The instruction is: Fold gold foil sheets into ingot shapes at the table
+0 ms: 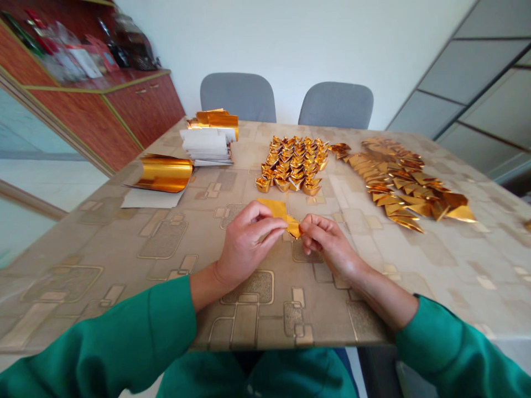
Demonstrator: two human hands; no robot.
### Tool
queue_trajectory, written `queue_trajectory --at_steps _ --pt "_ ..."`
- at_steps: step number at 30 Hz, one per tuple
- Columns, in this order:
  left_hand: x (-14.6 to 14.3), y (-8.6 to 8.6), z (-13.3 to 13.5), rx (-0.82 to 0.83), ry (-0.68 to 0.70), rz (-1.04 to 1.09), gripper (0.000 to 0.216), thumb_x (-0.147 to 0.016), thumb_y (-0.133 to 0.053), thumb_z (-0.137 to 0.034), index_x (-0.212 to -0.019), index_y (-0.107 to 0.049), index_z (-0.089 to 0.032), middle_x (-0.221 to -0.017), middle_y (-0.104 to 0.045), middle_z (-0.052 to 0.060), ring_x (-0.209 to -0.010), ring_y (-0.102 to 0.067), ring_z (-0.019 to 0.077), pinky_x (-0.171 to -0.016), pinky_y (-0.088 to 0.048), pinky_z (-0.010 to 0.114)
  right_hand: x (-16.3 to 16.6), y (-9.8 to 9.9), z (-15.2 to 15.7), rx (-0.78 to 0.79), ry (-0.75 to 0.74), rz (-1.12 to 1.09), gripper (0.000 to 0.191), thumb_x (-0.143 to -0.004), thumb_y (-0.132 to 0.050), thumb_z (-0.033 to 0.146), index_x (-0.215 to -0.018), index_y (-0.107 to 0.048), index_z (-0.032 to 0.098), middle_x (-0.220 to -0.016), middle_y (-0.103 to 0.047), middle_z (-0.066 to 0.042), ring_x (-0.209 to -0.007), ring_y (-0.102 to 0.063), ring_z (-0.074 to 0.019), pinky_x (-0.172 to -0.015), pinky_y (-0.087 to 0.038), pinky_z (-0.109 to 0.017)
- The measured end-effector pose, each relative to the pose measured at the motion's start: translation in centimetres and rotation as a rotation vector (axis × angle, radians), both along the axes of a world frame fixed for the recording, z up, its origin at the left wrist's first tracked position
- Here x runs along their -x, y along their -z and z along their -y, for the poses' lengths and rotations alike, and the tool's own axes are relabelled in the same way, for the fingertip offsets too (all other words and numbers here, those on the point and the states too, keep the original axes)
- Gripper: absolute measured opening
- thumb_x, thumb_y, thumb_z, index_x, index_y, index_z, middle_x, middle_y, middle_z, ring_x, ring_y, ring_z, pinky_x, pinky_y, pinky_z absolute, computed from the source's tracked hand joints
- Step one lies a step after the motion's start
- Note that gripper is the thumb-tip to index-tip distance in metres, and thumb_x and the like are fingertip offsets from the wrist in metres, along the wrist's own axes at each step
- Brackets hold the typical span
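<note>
A partly folded piece of gold foil paper (275, 207) is held between my two hands over the middle of the table. My left hand (251, 240) pinches it from the left, thumb and index finger closed on it. On the other side, my right hand (327, 239) grips its right tip with curled fingers. Just beyond stand several rows of folded gold paper ingots (295, 163), packed close together. To the right of them spreads a pile of pointed, folded gold paper pieces (398, 177).
At the left lie curled gold foil sheets (166, 174) and a stack of white-backed sheets (207, 146). The patterned tablecloth (166, 237) covers the table. Two grey chairs (238, 97) stand at the far side, and a wooden cabinet (141, 110) is at the back left.
</note>
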State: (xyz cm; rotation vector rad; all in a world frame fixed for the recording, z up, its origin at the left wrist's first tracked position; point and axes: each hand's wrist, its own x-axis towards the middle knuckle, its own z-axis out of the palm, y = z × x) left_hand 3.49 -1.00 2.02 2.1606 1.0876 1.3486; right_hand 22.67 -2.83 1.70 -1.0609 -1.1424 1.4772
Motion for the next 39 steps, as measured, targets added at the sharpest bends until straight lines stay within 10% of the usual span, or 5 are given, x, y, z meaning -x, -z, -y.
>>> queue_trajectory --at_steps 13,21,39 --pt "-1.6 -0.1 0.1 0.919 0.241 0.836 0.033 -0.071 -0.082 -0.034 -0.086 -0.059 -0.016 -0.082 -0.071 0.002 -0.073 -0.07 0.0141 -0.076 -0.058 0.031 -0.2 -0.1 -0.2 -0.265 0.015 0.255 0.036 -0.089 -0.06 0.055 -0.078 -0.054 0.021 -0.065 -0.051 0.003 -0.059 -0.047 -0.0111 -0.058 -0.04 -0.026" --pt "-1.7 -0.1 0.5 0.955 0.229 0.804 0.029 -0.072 -0.081 -0.036 -0.078 -0.062 -0.015 -0.076 -0.071 0.002 -0.07 -0.07 0.0133 -0.072 -0.059 0.027 -0.2 0.0 0.2 -0.548 0.061 0.492 0.022 -0.094 -0.059 0.029 -0.115 -0.056 0.026 -0.096 -0.059 -0.002 -0.082 -0.056 -0.0157 -0.071 -0.044 -0.03" --pt "-1.5 -0.6 0.6 1.048 0.17 0.921 0.02 -0.074 -0.08 -0.028 -0.08 -0.065 -0.018 -0.078 -0.069 -0.005 -0.072 -0.068 0.0098 -0.073 -0.059 0.024 -0.6 -1.2 0.4 -0.716 -0.067 0.656 0.023 -0.086 -0.057 0.004 -0.091 -0.058 0.026 -0.104 -0.057 -0.005 -0.102 -0.056 -0.02 -0.081 -0.047 -0.034"
